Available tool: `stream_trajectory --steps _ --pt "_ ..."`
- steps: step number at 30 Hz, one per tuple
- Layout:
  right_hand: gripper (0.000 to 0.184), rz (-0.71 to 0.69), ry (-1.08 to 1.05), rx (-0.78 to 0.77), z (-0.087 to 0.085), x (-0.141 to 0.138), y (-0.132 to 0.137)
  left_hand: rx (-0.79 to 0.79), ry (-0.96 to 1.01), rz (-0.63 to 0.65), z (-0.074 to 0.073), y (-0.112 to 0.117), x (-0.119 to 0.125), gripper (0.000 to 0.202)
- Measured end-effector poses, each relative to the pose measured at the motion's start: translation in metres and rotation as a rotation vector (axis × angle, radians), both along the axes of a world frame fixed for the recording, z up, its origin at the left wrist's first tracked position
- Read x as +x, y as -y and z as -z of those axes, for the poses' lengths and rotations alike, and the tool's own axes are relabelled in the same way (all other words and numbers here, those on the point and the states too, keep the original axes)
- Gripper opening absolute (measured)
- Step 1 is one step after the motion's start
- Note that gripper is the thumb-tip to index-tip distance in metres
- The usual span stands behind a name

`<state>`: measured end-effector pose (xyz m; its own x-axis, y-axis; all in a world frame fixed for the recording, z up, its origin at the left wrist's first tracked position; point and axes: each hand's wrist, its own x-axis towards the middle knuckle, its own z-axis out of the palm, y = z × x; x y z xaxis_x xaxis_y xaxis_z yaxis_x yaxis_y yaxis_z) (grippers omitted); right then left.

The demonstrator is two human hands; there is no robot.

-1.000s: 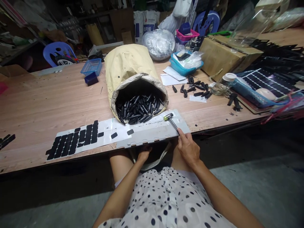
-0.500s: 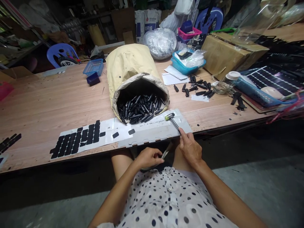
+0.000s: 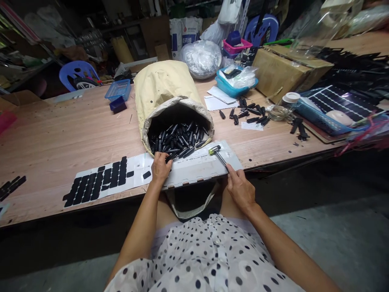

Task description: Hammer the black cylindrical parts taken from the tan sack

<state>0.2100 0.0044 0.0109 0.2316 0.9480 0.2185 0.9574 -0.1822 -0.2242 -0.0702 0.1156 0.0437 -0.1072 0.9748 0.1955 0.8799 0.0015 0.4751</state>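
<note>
A tan paper sack (image 3: pixel 164 87) lies on its side on the wooden table (image 3: pixel 60 134), its mouth full of small black plastic parts (image 3: pixel 178 140). My left hand (image 3: pixel 160 167) rests on the white sheet (image 3: pixel 194 164) just below the sack's mouth, fingers curled over a black piece that I cannot make out. My right hand (image 3: pixel 240 188) sits at the table's front edge, closed on the handle of a small hammer (image 3: pixel 217 153) with a yellow-green head lying on the sheet. A backing sheet with black stickers (image 3: pixel 100 180) lies to the left.
Loose black parts (image 3: pixel 251 113) lie scattered right of the sack. A cardboard box (image 3: pixel 288 69), blue trays (image 3: pixel 234 83), a blue basket (image 3: pixel 118 89) and a clear plastic bag (image 3: pixel 202 56) stand behind. An open bag (image 3: pixel 190 200) hangs below the table edge over my lap.
My left hand rose from below the table edge, near my lap, up onto the white sheet at the sack's mouth. My right hand stayed on the hammer handle.
</note>
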Motion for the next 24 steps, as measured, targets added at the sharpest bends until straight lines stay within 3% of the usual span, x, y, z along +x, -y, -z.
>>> stream_trajectory --steps 2,5,7,10,18,24 --pt "0.045 -0.010 -0.001 -0.005 0.000 0.000 0.000 0.025 0.020 0.039 -0.004 0.010 0.011 0.011" --pt "0.045 0.004 -0.003 -0.009 -0.001 -0.001 0.000 -0.004 0.059 0.195 -0.006 0.021 0.036 0.012" --pt "0.045 0.017 -0.006 -0.013 -0.002 -0.002 0.000 -0.065 0.073 0.279 -0.003 0.023 0.054 0.012" --pt "0.047 0.023 -0.035 -0.032 -0.002 -0.003 0.000 -0.133 0.093 0.302 0.007 0.019 0.070 0.011" --pt "0.049 -0.080 -0.383 0.107 0.008 0.011 -0.001 -0.123 0.233 0.315 0.018 0.010 0.066 0.020" --pt "0.047 -0.287 -0.559 0.216 -0.004 -0.001 0.018 -0.133 0.272 0.314 0.020 0.009 0.068 0.017"
